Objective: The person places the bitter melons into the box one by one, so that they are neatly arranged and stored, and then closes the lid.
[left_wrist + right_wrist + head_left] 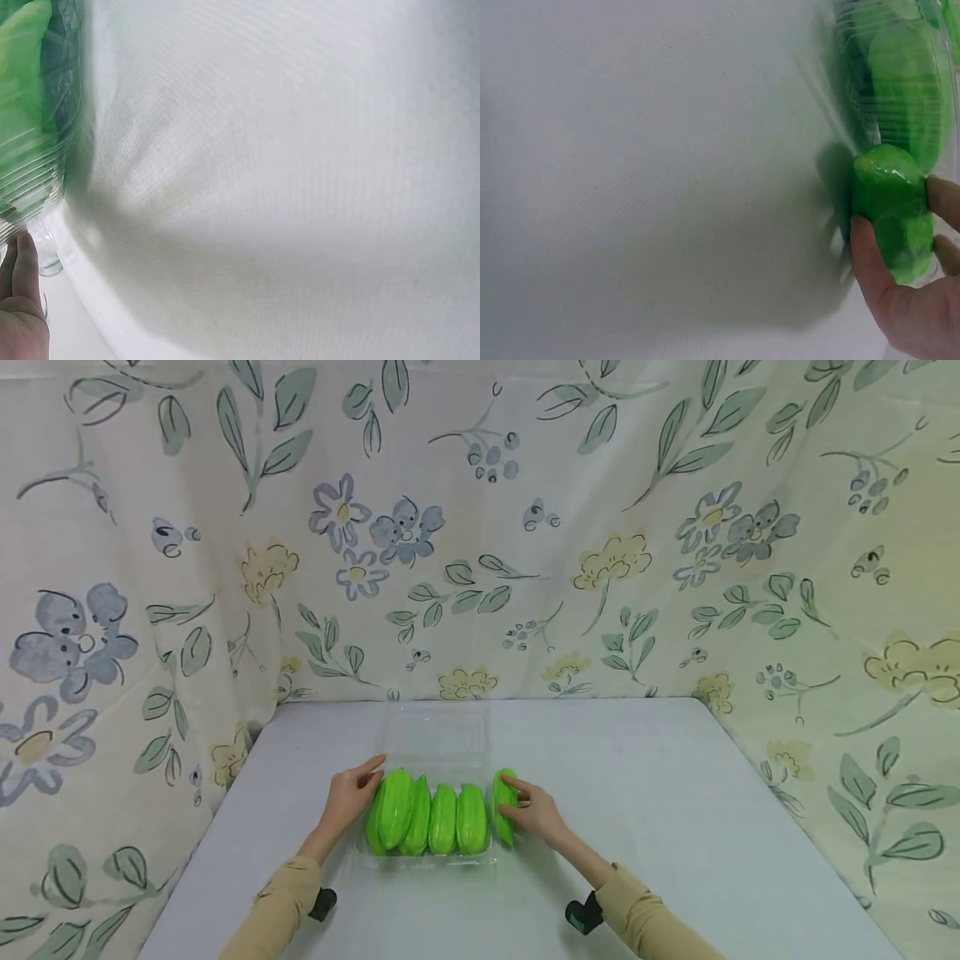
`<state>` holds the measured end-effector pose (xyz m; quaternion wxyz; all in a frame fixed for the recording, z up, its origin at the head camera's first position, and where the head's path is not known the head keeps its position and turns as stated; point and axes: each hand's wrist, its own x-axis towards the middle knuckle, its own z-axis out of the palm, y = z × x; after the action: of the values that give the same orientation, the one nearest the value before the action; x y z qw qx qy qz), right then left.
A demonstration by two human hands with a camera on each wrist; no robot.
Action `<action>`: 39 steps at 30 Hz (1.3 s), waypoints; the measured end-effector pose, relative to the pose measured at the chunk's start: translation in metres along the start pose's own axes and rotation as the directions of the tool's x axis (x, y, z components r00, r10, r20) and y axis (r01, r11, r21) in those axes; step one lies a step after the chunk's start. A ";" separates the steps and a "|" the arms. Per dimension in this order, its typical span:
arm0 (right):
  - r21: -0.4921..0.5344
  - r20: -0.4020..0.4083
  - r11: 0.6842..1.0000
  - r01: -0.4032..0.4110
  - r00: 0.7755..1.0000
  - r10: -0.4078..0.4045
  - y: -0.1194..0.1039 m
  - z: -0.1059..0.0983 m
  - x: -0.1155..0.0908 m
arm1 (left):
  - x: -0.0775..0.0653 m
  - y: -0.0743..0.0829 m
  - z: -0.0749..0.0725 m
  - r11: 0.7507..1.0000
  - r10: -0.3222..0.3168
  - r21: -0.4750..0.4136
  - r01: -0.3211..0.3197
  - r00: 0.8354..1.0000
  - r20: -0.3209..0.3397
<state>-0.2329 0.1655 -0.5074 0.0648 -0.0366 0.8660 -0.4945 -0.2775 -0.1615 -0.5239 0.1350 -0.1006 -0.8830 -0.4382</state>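
Observation:
Several bright green, ridged, elongated pieces, like vegetables or fruit, lie side by side in a clear plastic clamshell box (471, 861). One more green ridged piece (501, 814) stands just outside the box's right wall. My right hand (542, 817) pinches that piece between thumb and fingers, as the right wrist view also shows. At the left wall, my left hand (352, 793) touches the box near its back corner with fairly straight fingers. In the left wrist view its fingertips (25, 244) rest against the ribbed plastic side. The leftmost green piece (396, 810) lies on top of its neighbours.
The box's clear lid (435, 735) is folded back flat behind it on the white table (615, 777). A floral curtain (480, 527) hangs along the table's back and sides. Black wrist straps (585, 913) show below the sleeves.

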 end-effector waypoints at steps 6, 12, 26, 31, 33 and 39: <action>0.019 -0.002 1.000 -0.008 1.000 0.008 0.000 0.000 -0.001 | 0.001 -0.002 0.000 1.000 0.007 0.004 -0.007 1.000 -0.001; 0.020 -0.023 1.000 0.009 1.000 -0.008 0.002 0.002 -0.003 | 0.000 -0.002 0.000 1.000 -0.006 0.008 0.006 1.000 0.003; 0.041 -0.037 0.999 0.018 0.999 -0.016 0.002 0.001 -0.006 | 0.001 -0.005 0.002 1.000 -0.005 -0.003 0.005 1.000 0.002; 0.057 -0.037 0.998 0.016 0.999 -0.014 0.002 0.001 -0.005 | 0.002 -0.004 0.001 1.000 -0.003 -0.010 0.003 1.000 0.003; 0.059 -0.038 0.998 0.019 0.999 -0.017 0.003 0.002 -0.005 | 0.003 -0.002 0.000 1.000 -0.002 -0.017 0.002 1.000 0.002; 0.052 -0.036 0.999 0.016 0.999 -0.015 0.004 0.001 -0.006 | 0.001 -0.001 0.000 1.000 0.009 -0.014 -0.009 1.000 0.001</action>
<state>-0.2266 0.1671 -0.5110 0.0465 -0.0327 0.8536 -0.5178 -0.2792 -0.1623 -0.5244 0.1360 -0.1058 -0.8794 -0.4438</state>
